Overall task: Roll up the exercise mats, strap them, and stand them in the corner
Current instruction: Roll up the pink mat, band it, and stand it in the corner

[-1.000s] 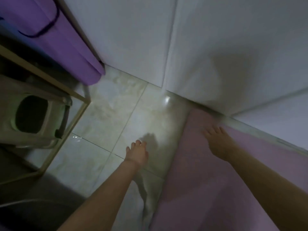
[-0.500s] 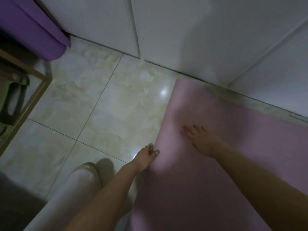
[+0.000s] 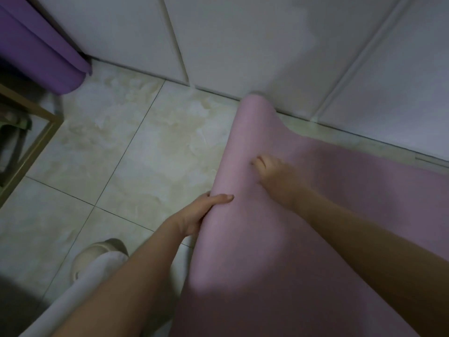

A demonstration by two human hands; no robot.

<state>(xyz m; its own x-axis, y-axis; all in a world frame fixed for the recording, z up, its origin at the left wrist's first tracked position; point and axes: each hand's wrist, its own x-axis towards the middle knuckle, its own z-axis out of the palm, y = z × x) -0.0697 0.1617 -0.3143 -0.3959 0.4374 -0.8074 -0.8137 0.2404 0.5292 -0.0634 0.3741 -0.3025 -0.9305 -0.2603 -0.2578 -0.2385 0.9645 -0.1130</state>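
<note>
Up comes the near end of the pink mat (image 3: 245,142)! Half a second ago it lay flat on the floor (image 3: 145,147), and now that short edge is lifted and curling over into a soft hump. The far corner of the curl rises right at the foot of the white wall panels (image 3: 243,45).

Your left grip (image 3: 201,212) has clamped onto the raised edge at its near side, thumb laid across the top of the mat and fingers tucked underneath. Your right grip (image 3: 277,178) has slid forward since that last look and now sits on top of the mat just behind the curl. Its fingertips dig toward the fold, but I cannot tell whether they pinch it or only press.

Behind your hands, the mat still lies spread along the floor beside the wall, running off to the right.

Over in the far left corner of the floor, the purple rolled mat (image 3: 48,57) leans against the wall, its lower end down on the tiles. A thin gold-coloured frame (image 3: 31,142) stands at the left edge. Your pale slipper (image 3: 97,251) is planted on the tiles beside your left forearm.
</note>
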